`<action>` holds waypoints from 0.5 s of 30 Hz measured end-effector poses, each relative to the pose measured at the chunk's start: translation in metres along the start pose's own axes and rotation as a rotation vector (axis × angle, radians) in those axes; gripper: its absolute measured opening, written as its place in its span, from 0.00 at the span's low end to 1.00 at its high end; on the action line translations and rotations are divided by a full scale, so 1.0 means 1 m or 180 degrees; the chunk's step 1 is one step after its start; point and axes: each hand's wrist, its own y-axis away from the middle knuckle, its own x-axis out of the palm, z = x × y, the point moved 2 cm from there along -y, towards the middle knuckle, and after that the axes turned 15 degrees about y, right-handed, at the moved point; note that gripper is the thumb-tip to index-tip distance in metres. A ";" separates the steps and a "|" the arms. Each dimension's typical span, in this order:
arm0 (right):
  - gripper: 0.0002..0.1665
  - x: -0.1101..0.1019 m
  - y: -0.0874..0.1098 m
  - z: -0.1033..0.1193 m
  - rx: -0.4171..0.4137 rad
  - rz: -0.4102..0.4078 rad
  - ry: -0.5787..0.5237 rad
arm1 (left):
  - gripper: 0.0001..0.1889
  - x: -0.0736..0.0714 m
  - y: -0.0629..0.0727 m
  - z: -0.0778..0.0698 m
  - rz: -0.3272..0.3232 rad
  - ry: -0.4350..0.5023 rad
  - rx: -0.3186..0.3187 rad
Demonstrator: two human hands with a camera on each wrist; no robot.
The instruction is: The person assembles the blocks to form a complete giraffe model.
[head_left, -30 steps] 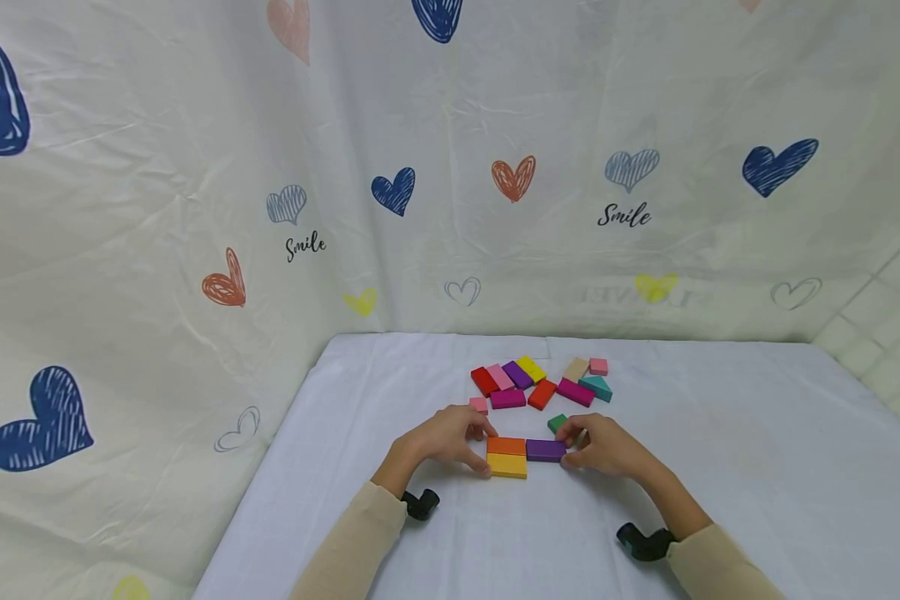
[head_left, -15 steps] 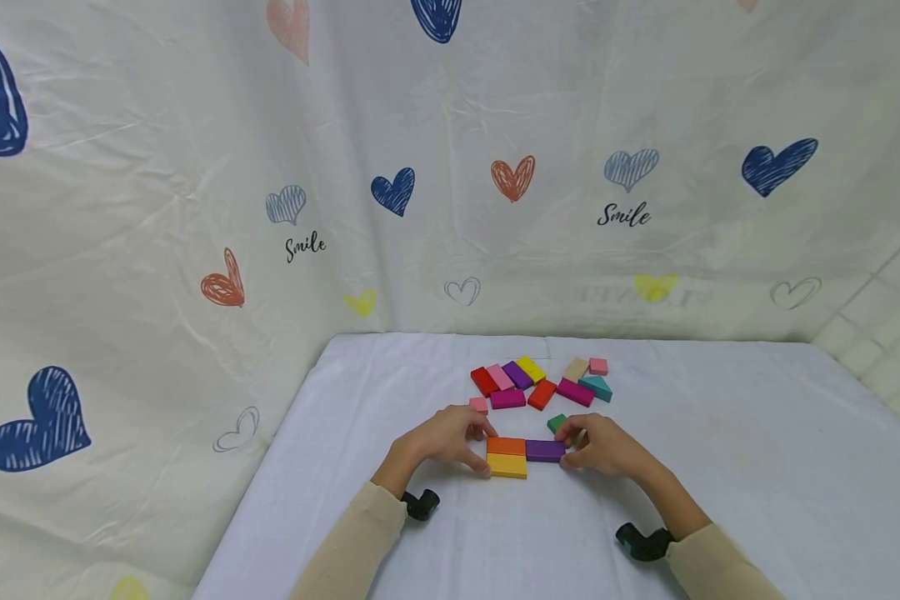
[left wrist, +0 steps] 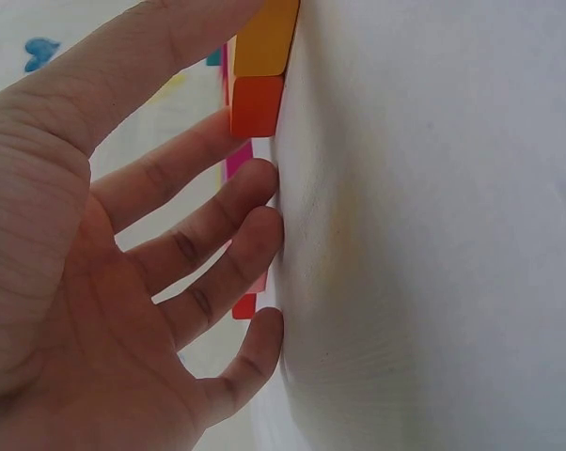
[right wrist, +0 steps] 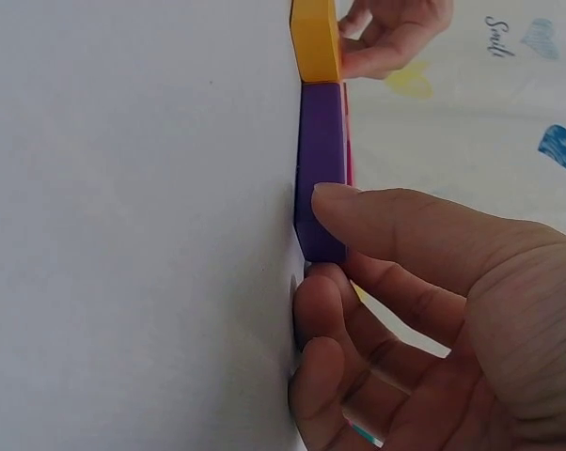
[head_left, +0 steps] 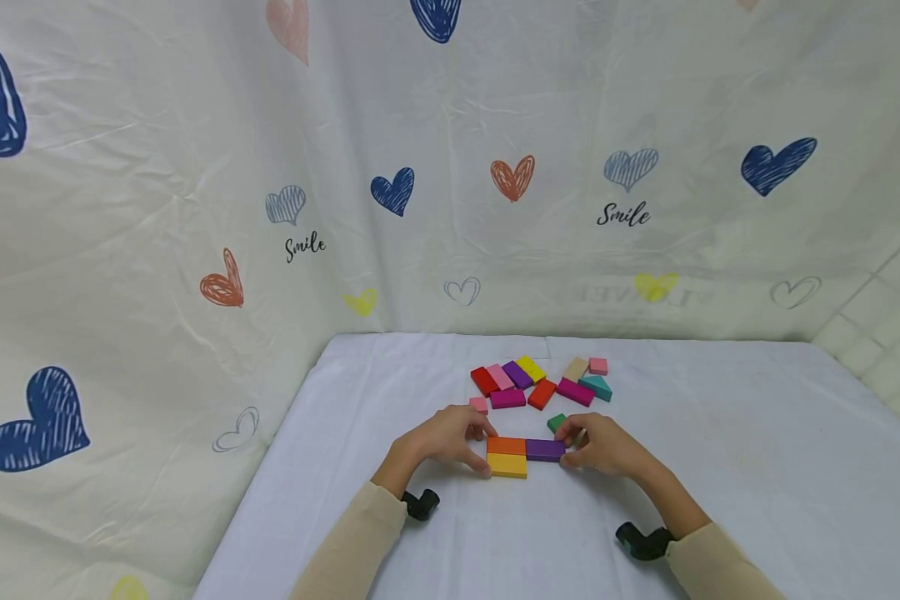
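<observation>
An orange block (head_left: 506, 446) and a yellow block (head_left: 507, 466) lie side by side on the white cloth. My left hand (head_left: 446, 437) pinches this pair at its left end, thumb by the yellow one, index finger by the orange one. The left wrist view shows the other fingers of that hand (left wrist: 123, 272) bent beside the cloth. Against the pair's right side sits a purple block (head_left: 545, 451), its far end pinched between thumb and fingers of my right hand (head_left: 603, 447). Just behind that hand is a green block (head_left: 557, 423), partly covered.
Farther back lie several loose blocks, among them a magenta block (head_left: 507, 399), a red block (head_left: 542, 394), a teal triangle block (head_left: 596, 387) and a tan block (head_left: 576, 369). A small pink block (head_left: 478, 405) is close behind my left hand. A heart-printed curtain (head_left: 450, 250) hangs behind the table.
</observation>
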 end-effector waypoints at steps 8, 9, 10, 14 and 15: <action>0.18 0.000 0.000 0.001 0.0003 0.0021 -0.0041 | 0.25 0.000 0.000 0.001 -0.0003 -0.0007 0.0036; 0.18 0.000 0.001 0.001 -0.0008 0.0020 -0.0039 | 0.25 0.000 0.000 0.001 -0.0002 -0.0005 0.0038; 0.18 0.000 0.001 0.001 -0.0021 0.0020 -0.0034 | 0.25 0.000 0.000 0.001 0.0000 -0.0001 0.0039; 0.18 -0.001 0.001 0.001 -0.0020 0.0013 -0.0037 | 0.25 0.000 0.000 0.000 0.0002 -0.0005 0.0049; 0.18 -0.001 0.001 0.001 -0.0028 0.0010 -0.0034 | 0.25 0.000 0.000 0.000 0.0001 -0.0011 0.0051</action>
